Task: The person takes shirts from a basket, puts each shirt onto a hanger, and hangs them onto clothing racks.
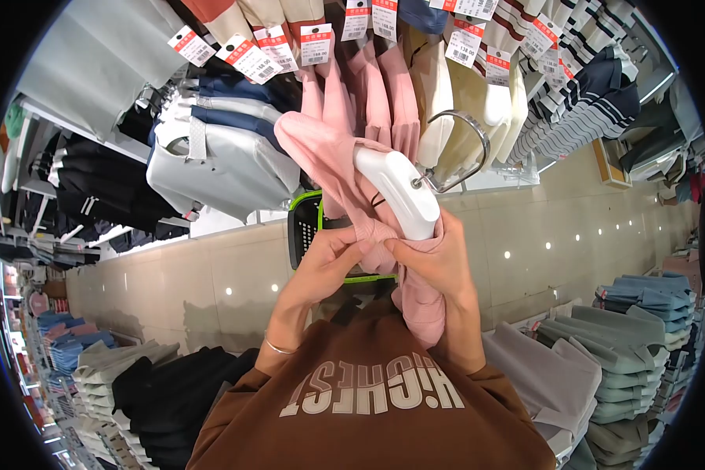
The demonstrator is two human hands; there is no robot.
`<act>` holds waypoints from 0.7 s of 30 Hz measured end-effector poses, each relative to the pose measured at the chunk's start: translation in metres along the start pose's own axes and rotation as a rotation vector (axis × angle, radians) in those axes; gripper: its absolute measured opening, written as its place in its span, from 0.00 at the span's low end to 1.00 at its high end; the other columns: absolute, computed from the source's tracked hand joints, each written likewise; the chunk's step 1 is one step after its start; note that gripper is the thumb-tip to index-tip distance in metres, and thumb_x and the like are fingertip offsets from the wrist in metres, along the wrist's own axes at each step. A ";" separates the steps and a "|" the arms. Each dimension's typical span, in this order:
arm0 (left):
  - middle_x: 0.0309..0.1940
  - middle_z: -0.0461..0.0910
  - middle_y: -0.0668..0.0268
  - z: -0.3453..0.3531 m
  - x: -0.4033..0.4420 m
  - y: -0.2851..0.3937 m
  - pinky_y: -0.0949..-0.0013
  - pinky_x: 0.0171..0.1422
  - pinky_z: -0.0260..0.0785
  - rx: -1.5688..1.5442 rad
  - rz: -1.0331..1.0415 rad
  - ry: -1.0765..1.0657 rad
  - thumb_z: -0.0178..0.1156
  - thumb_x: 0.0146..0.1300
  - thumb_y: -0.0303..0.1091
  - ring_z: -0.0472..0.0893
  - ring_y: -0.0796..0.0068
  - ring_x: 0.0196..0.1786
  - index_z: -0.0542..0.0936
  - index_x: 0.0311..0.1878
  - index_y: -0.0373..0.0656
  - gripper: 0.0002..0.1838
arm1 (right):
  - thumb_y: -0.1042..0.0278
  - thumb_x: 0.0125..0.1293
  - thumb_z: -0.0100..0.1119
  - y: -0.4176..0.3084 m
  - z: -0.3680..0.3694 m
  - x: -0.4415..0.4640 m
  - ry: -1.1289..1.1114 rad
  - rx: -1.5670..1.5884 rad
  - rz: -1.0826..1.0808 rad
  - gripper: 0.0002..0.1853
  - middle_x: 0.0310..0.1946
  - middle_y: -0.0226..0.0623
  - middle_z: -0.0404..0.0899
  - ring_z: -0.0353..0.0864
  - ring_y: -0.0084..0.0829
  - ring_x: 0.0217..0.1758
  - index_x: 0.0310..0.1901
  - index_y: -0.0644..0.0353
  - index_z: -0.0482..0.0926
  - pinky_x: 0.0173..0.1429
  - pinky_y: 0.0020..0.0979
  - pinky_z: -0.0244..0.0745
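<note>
A pink knit garment [321, 149] hangs on a white hanger [399, 192] with a metal hook [478, 133], held in front of my chest. My left hand [329, 262] pinches the ribbed neckline between thumb and fingers. On the other side of the neck opening, my right hand [439, 254] grips the same garment close to the hanger's end. One sleeve or side of it drapes down along my right forearm. A thin dark loop shows inside the collar. Part of the hanger is hidden inside the fabric.
Racks of hanging clothes with price tags [317, 43] stand ahead, including grey tops [211, 168] and striped tops [580, 121]. A black basket with a green rim [301, 227] is below my hands. Folded stacks [611, 352] and dark garments [172, 392] lie on both near sides.
</note>
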State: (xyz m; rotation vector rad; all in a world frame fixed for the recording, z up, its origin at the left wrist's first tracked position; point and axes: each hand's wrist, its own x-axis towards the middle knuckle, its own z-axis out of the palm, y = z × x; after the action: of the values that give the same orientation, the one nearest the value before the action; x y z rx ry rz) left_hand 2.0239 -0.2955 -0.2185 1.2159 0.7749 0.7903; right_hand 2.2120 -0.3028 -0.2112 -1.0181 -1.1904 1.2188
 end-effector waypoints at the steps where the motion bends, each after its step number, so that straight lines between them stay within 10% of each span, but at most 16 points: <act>1: 0.36 0.82 0.62 0.000 -0.001 0.000 0.72 0.46 0.73 0.056 0.003 0.010 0.50 0.70 0.28 0.79 0.77 0.38 0.77 0.50 0.29 0.13 | 0.77 0.46 0.65 0.001 0.000 0.000 0.002 -0.006 -0.011 0.27 0.41 0.35 0.79 0.75 0.20 0.43 0.53 0.70 0.73 0.49 0.25 0.72; 15: 0.35 0.81 0.65 0.023 0.003 0.002 0.74 0.44 0.72 0.015 0.087 0.121 0.53 0.69 0.30 0.78 0.80 0.37 0.78 0.47 0.30 0.12 | 0.77 0.48 0.64 -0.012 0.000 -0.008 0.065 0.005 -0.035 0.22 0.36 0.33 0.80 0.74 0.17 0.36 0.49 0.70 0.76 0.39 0.23 0.74; 21: 0.33 0.81 0.65 0.024 0.003 0.005 0.74 0.41 0.73 -0.006 0.076 0.133 0.54 0.69 0.31 0.79 0.80 0.35 0.79 0.46 0.30 0.12 | 0.81 0.47 0.66 -0.009 -0.004 -0.009 0.032 0.032 0.017 0.25 0.42 0.36 0.79 0.75 0.20 0.45 0.50 0.73 0.74 0.51 0.25 0.72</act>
State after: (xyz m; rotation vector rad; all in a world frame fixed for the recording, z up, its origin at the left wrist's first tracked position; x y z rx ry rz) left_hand 2.0454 -0.3041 -0.2094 1.2024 0.8377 0.9430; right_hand 2.2177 -0.3128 -0.2038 -1.0224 -1.1361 1.2263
